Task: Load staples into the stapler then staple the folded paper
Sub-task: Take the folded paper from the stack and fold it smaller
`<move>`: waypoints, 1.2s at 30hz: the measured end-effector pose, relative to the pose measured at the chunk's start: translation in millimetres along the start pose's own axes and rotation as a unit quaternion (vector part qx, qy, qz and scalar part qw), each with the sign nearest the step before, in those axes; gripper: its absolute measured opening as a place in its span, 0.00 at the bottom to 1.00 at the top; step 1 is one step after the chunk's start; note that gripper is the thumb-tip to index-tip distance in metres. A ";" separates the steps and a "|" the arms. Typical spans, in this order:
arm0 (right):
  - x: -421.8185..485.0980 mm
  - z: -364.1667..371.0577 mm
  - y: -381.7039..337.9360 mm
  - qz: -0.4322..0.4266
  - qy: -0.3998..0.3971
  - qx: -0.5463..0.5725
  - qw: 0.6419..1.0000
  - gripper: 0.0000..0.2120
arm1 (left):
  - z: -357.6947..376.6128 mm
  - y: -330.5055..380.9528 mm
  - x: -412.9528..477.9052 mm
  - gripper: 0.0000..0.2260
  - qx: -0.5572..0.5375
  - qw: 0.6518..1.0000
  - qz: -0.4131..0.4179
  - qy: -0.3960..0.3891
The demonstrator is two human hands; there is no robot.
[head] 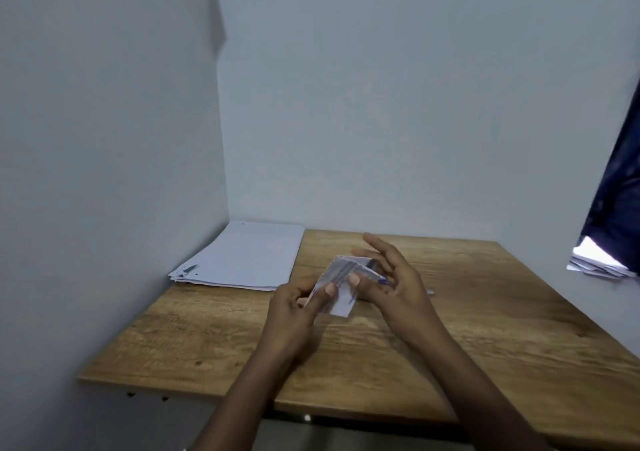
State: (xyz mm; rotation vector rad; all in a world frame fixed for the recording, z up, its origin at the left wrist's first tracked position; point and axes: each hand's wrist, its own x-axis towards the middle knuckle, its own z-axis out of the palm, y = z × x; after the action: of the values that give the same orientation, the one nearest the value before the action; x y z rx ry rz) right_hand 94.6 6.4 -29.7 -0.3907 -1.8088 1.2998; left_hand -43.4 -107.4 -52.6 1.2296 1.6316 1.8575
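Both hands meet above the middle of the wooden table [485, 329]. My left hand [294, 312] grips a small white box or folded packet [341, 282] with grey stripes, thumb on top. My right hand [394, 284] touches the same packet with its thumb, the other fingers spread and raised. A bit of a purple-tipped object [383, 281] shows behind my right hand; most of it is hidden. The picture is blurred, so I cannot tell whether the packet holds staples.
A stack of white paper sheets [242, 256] lies at the table's back left corner against the walls. At the right edge hangs a dark blue cloth [620, 191] over more white papers [595, 260]. Walls close the back and left.
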 end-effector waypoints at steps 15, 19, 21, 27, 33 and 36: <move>-97.3 -32.1 13.1 -0.219 -0.015 -0.336 0.916 0.11 | 5.7 -11.8 -78.8 0.07 0.307 0.921 0.238 -0.021; -102.5 -40.4 14.0 -0.148 -0.094 -0.380 0.908 0.13 | 5.8 -12.3 -86.3 0.06 0.351 0.902 0.244 -0.062; -99.5 -43.0 11.9 -0.118 -0.111 -0.367 0.916 0.12 | 6.4 -9.9 -84.7 0.06 0.344 0.906 0.234 -0.071; -78.7 -44.2 7.4 -0.027 -0.084 -0.337 0.937 0.06 | 8.9 -9.5 -65.4 0.04 0.279 0.949 0.137 -0.052; -60.3 -32.5 13.3 0.037 -0.045 -0.316 0.947 0.09 | 16.0 -9.0 -42.8 0.08 0.269 0.963 0.004 -0.029; -51.7 -33.5 16.8 0.084 -0.024 -0.282 0.955 0.08 | 20.5 -11.7 -37.3 0.08 0.265 0.963 -0.050 -0.007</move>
State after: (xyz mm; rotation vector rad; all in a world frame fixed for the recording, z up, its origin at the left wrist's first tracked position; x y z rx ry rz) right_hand 147.5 -0.6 -64.9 -0.8430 -2.2152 0.8814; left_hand -9.6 -120.3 -78.0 1.3195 2.2254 1.3856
